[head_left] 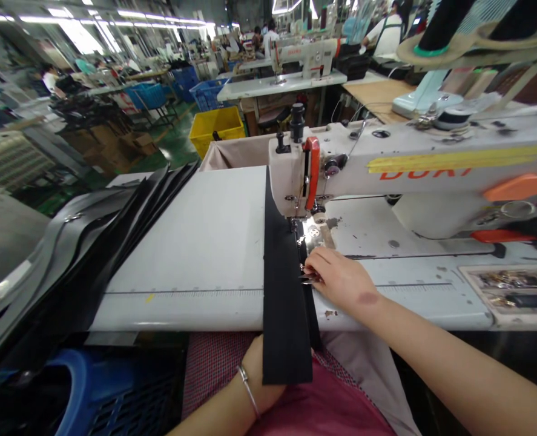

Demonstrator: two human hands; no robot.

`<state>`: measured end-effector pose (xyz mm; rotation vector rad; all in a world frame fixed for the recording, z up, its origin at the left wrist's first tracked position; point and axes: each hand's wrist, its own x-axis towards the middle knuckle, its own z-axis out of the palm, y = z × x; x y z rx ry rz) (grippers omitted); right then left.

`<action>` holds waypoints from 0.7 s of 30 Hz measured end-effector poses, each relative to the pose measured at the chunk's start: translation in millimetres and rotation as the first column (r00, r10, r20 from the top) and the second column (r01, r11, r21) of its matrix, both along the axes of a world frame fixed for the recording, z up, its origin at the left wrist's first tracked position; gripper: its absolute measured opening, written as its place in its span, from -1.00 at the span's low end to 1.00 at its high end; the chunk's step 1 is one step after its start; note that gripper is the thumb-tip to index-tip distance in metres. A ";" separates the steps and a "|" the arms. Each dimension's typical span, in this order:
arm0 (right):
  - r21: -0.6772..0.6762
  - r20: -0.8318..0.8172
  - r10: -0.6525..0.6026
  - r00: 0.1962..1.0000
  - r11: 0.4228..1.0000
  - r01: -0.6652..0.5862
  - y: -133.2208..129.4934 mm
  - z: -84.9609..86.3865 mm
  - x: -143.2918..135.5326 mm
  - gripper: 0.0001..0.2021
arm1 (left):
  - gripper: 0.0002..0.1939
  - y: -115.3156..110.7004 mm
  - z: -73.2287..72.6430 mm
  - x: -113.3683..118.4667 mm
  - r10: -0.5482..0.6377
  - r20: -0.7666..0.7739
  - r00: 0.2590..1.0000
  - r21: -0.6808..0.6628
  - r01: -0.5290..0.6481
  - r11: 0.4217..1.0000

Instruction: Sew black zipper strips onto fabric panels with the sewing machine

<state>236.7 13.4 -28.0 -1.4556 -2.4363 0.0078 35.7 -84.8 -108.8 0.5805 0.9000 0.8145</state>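
Note:
A long black strip (286,303) lies front to back along the sewing machine's left side and hangs over the table's front edge. Its far part runs beside the needle area of the white sewing machine (413,163). My right hand (334,275) is closed on a small metal tool (310,279), whose tip points left at the strip's right edge, just in front of the metal needle plate (314,233). Below the table edge, my left hand (259,375) is under the strip's near end; its fingers are hidden by the strip.
Black pieces (127,236) are piled over the table's left side. A blue basket (68,387) stands at the lower left. A tray of small metal parts (513,287) sits at the right. Behind are a yellow bin (217,128), another sewing machine (307,57) and several people.

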 end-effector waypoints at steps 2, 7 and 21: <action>-0.019 -0.021 -0.061 0.998 0.998 0.060 -1.9 -0.3 -1.8 -0.93 | -0.82 -2.2 1.9 -0.6 -0.015 -0.070 0.997 0.025 0.017 1.000; -0.034 -0.017 -0.109 0.994 0.994 0.108 2.7 6.9 -2.9 -0.92 | -0.66 -10.6 21.8 3.0 -0.024 -0.312 0.950 0.169 0.080 0.982; -0.014 -0.026 -0.364 0.931 0.931 0.364 97.8 5.1 -4.7 -0.70 | -0.72 -10.8 40.9 -2.3 -0.086 -0.542 0.836 0.409 0.352 0.842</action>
